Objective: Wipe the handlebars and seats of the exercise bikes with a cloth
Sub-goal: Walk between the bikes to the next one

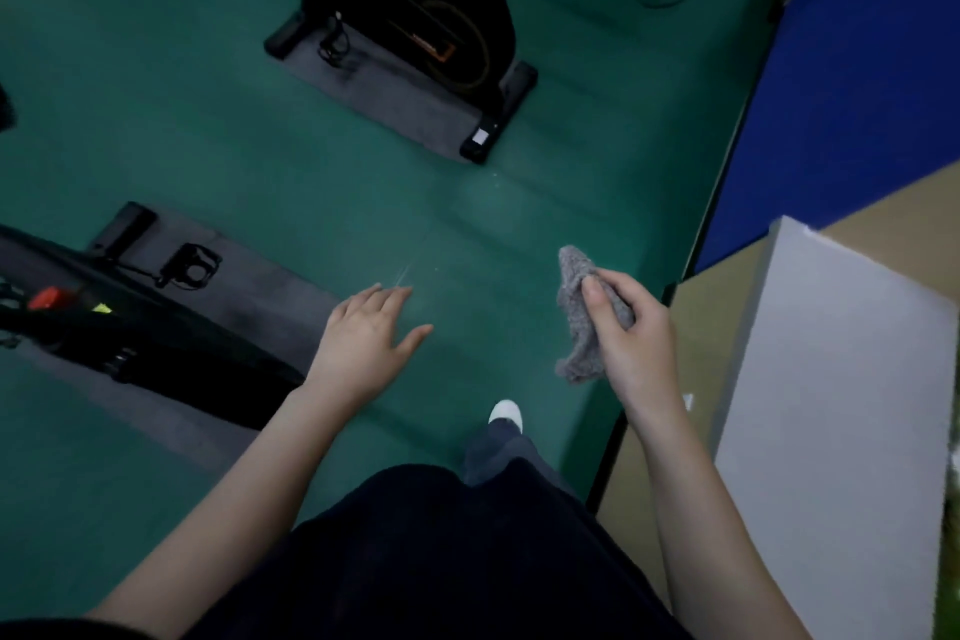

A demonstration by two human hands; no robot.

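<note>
The grey cloth (576, 312) is bunched in the right hand (634, 338), held in the air above the floor. The fingers (623, 288) curl round its middle with the thumb pressed on the front, and both ends stick out, one up and one down. The left hand (363, 343) hangs level with it and well apart, palm down, its fingers straight and slightly spread, holding nothing. Below lies a green floor (208, 146). The near bike (130, 327) runs in from the left edge, black, with a pedal (189, 265) and a red part showing, on a dark mat (270, 276). The far bike (405, 16) stands ahead at the top on a second mat (395, 104); only its base and lower frame show. Between the two bikes runs an open strip of floor, which carries on rightward to a black edge strip at the foot of a blue panel (857, 94). A white box (841, 379) stands just beside the right arm. One white shoe (506, 413) shows on the floor below the hands.
</note>
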